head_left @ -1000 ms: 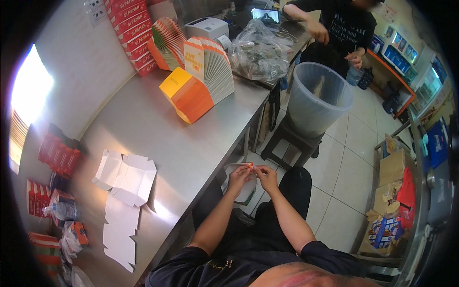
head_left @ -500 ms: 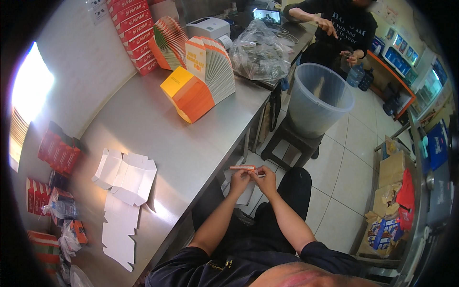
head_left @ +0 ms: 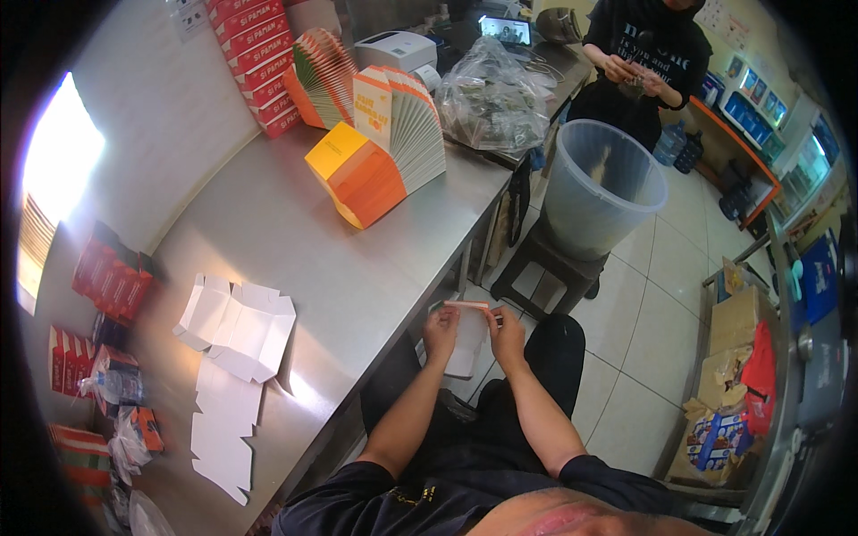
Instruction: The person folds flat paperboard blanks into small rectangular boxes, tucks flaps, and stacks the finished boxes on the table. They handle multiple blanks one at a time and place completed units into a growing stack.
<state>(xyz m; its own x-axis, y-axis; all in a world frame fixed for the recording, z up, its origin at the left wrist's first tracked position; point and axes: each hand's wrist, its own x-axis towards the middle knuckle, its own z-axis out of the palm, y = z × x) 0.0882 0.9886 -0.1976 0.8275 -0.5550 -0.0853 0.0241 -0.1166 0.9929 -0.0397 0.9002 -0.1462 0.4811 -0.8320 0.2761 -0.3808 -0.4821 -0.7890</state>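
Observation:
Over my lap, beside the table edge, I hold a small carton piece (head_left: 467, 305) with an orange edge and a pale inside. My left hand (head_left: 440, 334) grips its left end, where a bit of green shows. The fingers of my right hand (head_left: 508, 338) pinch its right end. A pale panel (head_left: 470, 344) shows between and below my hands; whether it belongs to the carton I cannot tell. To the left, unfolded white cartons (head_left: 237, 326) lie on the steel table (head_left: 331, 286). Farther back stands a fanned row of orange cartons (head_left: 366, 174).
A clear plastic tub (head_left: 608, 192) stands on a dark stool (head_left: 545, 277) ahead. Behind it, a person (head_left: 643, 67) works with both hands. A clear bag (head_left: 494, 98) and a white printer (head_left: 398, 54) sit at the table's far end. Red boxes (head_left: 255, 67) are stacked by the wall.
My hands have moved apart, the right one going rightward, and the carton piece now spans between them. The other person's hands have come together.

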